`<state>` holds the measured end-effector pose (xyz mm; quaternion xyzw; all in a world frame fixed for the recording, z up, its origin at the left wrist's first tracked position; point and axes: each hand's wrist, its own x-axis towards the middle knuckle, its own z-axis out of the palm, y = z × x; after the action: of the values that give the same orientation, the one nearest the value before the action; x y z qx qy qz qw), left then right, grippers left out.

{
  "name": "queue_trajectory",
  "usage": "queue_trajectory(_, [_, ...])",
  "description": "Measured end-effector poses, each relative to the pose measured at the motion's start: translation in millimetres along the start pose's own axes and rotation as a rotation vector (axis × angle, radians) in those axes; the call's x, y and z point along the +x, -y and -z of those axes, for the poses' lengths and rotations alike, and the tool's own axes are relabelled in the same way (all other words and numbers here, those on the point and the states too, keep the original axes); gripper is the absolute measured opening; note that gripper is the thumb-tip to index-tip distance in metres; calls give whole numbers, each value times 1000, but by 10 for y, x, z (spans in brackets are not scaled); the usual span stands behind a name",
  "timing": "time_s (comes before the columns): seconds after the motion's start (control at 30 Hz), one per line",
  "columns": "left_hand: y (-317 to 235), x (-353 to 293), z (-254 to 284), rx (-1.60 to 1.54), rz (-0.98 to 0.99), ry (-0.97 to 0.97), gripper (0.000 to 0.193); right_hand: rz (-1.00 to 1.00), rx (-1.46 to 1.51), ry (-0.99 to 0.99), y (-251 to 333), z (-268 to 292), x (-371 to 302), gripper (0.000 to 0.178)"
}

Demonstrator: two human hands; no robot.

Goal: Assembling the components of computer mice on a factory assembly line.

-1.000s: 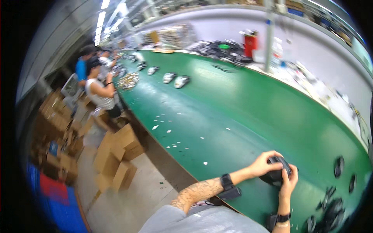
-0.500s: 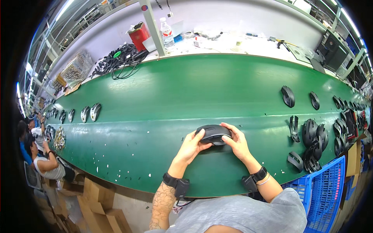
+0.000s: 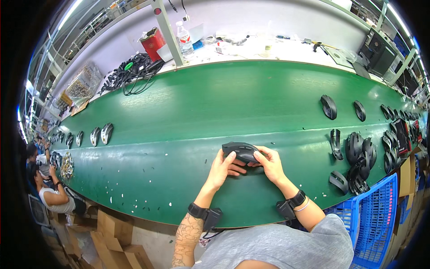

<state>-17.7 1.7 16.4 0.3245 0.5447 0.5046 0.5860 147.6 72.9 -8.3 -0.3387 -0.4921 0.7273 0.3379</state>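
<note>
I watch remotely as the left hand [image 3: 218, 171] and right hand [image 3: 272, 166] pinch a mouse [image 3: 241, 150] at either end. Two-handed handling seems underway; moving it calls for even grip.

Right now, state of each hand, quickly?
Left hand: closed around the left end of a black, curved plastic mouse body.
Right hand: closed on that mouse body's right end.

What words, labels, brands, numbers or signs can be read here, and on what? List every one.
None reads clearly.
Bottle: red-marked label, too small to read.
Red container: any print is too small to read.
Black-and-red box, right: any print is too blurred.
Mouse in left hand and right hand: no lettering visible.
</note>
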Motion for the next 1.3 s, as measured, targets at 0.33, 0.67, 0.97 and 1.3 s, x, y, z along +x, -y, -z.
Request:
queue_trajectory(0.33, [138,41,-22,-93,20,112,36,430,-377,-117,14,-93,-23,41])
queue_trajectory(0.67, [186,60,-64,-112,-90,222,33,556,-730,-459,191,109,42,51])
queue_trajectory(0.97, [174,44,-110,-49,-210,141,33,541,-920,-914,134,744,234,51])
queue_trajectory(1.3, [214,45,-103,-71,-281,74,27,576,-957,-847,223,719,179,44])
